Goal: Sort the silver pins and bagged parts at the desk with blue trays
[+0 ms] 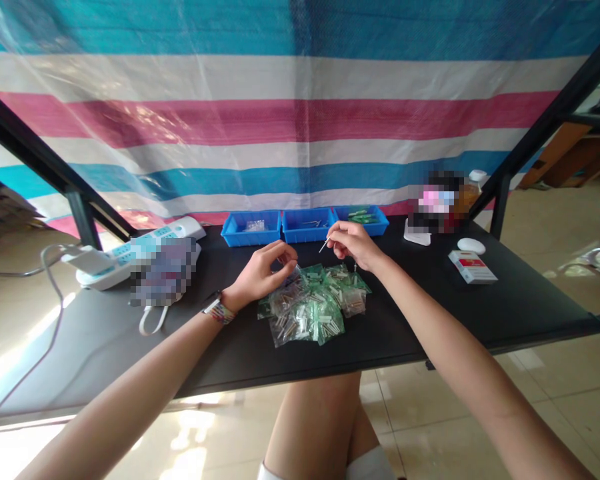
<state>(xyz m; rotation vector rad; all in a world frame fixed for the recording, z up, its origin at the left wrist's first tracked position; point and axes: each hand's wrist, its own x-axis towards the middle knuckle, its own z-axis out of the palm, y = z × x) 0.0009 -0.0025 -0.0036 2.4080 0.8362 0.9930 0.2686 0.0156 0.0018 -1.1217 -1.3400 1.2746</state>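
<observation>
The right hand (353, 243) has its grip closed on a thin rod (324, 246), pinched at the upper end. The rod's long axis slants down toward the left hand (263, 273) — in the air between the blue trays (307, 235) and the bags (307, 313) on the tabletop (225, 363). The left hand curls at the bags' left edge — whether it grips anything, I cannot tell. The rod looks pale, slim and straight.

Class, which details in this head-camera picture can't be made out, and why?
All in the head view:
Whether the left hand holds anything: its own fingers hide that.
What the thin rod in the right hand is: too small.
The object by the power strip: blurred into blocks.
Print on the small box: too small.
</observation>
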